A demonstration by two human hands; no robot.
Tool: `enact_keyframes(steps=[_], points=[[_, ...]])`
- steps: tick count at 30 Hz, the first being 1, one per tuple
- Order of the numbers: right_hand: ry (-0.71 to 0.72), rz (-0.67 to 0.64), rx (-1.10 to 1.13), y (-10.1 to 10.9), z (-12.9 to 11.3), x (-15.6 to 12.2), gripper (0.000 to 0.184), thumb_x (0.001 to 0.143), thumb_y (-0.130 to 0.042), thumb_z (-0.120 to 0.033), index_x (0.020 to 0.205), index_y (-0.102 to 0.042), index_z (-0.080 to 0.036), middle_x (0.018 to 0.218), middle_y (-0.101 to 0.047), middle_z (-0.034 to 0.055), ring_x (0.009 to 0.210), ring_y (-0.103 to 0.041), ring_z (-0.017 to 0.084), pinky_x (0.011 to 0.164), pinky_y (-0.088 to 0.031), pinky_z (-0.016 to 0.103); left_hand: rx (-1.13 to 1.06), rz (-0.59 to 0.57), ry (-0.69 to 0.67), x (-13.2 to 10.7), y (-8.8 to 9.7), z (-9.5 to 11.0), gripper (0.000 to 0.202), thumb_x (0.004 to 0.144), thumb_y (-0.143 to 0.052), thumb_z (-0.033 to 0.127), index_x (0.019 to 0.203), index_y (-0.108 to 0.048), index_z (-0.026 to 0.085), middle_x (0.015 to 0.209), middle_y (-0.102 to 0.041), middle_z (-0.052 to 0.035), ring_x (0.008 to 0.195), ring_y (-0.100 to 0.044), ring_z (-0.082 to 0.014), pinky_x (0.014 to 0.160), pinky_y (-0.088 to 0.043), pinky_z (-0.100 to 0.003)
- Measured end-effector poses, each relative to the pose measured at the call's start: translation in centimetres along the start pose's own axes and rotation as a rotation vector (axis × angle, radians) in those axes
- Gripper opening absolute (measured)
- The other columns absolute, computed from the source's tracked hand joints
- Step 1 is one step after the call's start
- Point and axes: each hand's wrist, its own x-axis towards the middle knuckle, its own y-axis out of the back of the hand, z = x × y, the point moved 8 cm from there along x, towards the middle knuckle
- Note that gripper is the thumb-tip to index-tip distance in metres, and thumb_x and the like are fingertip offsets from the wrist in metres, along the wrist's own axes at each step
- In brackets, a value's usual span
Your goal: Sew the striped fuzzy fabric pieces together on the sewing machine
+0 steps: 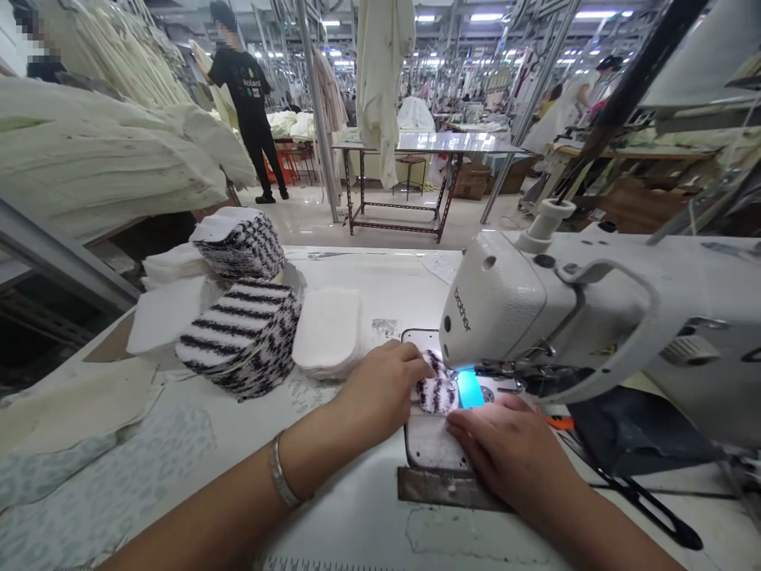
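A small fuzzy fabric piece with dark and white stripes (pixel 437 390) lies at the needle area of a white sewing machine (pixel 493 301), beside a bright blue-lit patch. My left hand (pixel 384 385), a silver bangle on its wrist, grips the left edge of this piece with bent fingers. On the near right side, my right hand (pixel 514 444) has its fingertips closed at the piece's lower corner, low over the metal needle plate (pixel 428 444). Part of the fabric is hidden by the fingers and the machine head.
Left of the machine stand striped fabric stacks (pixel 238 337) and a white fabric stack (pixel 328 329). Pale printed cloth (pixel 148 452) lies at the left. Black scissors or snips (pixel 659 507) and dark cloth (pixel 636 428) are at the right. A person in black stands beyond.
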Motion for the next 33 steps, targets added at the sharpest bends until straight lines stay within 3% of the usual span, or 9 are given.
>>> enact_keyframes(steps=[5, 9, 12, 17, 23, 29, 33], points=[[-0.011, -0.067, 0.025, -0.3, -0.1, -0.1, 0.031, 0.095, -0.034, -0.025, 0.076, -0.058, -0.021, 0.059, -0.054, -0.0021, 0.055, -0.047, 0.014, 0.066, -0.028, 0.028, 0.222, -0.065, -0.053, -1.0, -0.2, -0.1, 0.023, 0.077, -0.047, 0.001, 0.081, -0.064, 0.016, 0.088, -0.059, -0.0054, 0.081, -0.052, -0.0196, 0.071, -0.044, -0.032], [0.038, 0.023, 0.02, 0.1, -0.3, -0.3, 0.028, 0.095, -0.036, -0.024, 0.083, -0.06, -0.02, 0.06, -0.053, -0.0019, 0.055, -0.046, 0.014, 0.069, -0.029, 0.029, 0.174, 0.039, -0.187, -0.8, 0.3, 1.8, 0.025, 0.079, -0.044, 0.002, 0.091, -0.062, 0.015, 0.092, -0.058, -0.0055, 0.086, -0.05, -0.0186, 0.077, -0.043, -0.031], [0.041, 0.043, -0.035, 0.0, -0.3, -0.3, 0.026, 0.096, -0.034, -0.026, 0.094, -0.06, -0.02, 0.061, -0.054, -0.0015, 0.054, -0.046, 0.014, 0.067, -0.029, 0.029, 0.14, 0.02, -0.249, -0.5, -0.4, 2.6, 0.019, 0.08, -0.048, 0.007, 0.092, -0.06, 0.015, 0.089, -0.058, -0.0045, 0.082, -0.049, -0.0181, 0.074, -0.043, -0.03], [0.005, -0.051, -0.039, -0.7, -0.1, 0.1, 0.03, 0.095, -0.033, -0.026, 0.08, -0.058, -0.02, 0.058, -0.052, -0.0022, 0.053, -0.047, 0.013, 0.063, -0.027, 0.028, 0.123, 0.018, -0.219, -0.2, -0.9, 2.2, 0.022, 0.077, -0.047, 0.005, 0.093, -0.059, 0.014, 0.088, -0.058, -0.0047, 0.081, -0.049, -0.0181, 0.072, -0.044, -0.03], [0.016, -0.055, 0.04, -0.4, 0.1, -0.3, 0.027, 0.093, -0.035, -0.02, 0.078, -0.057, -0.02, 0.059, -0.055, -0.0017, 0.056, -0.049, 0.013, 0.067, -0.029, 0.028, -0.092, 0.147, -0.094, 0.4, -1.0, 1.9, 0.016, 0.085, -0.046, 0.01, 0.092, -0.06, 0.015, 0.086, -0.059, -0.0042, 0.082, -0.052, -0.0161, 0.072, -0.045, -0.028], [0.001, -0.055, 0.073, -0.4, 0.4, -0.8, 0.026, 0.092, -0.037, -0.018, 0.079, -0.059, -0.02, 0.062, -0.057, -0.0017, 0.059, -0.053, 0.013, 0.07, -0.031, 0.028, -0.055, 0.025, -0.358, 0.2, -2.4, 2.3, 0.018, 0.091, -0.047, 0.025, 0.092, -0.063, 0.015, 0.097, -0.061, -0.0054, 0.093, -0.052, -0.0174, 0.087, -0.042, -0.032], [0.006, -0.047, 0.078, -0.3, 0.5, -0.6, 0.025, 0.091, -0.037, -0.017, 0.085, -0.061, -0.021, 0.063, -0.059, -0.002, 0.06, -0.055, 0.013, 0.072, -0.032, 0.029, -0.088, -0.057, -0.373, 0.5, -1.9, 1.7, 0.02, 0.092, -0.044, 0.021, 0.096, -0.062, 0.014, 0.098, -0.062, -0.0048, 0.094, -0.053, -0.0153, 0.09, -0.041, -0.029]])
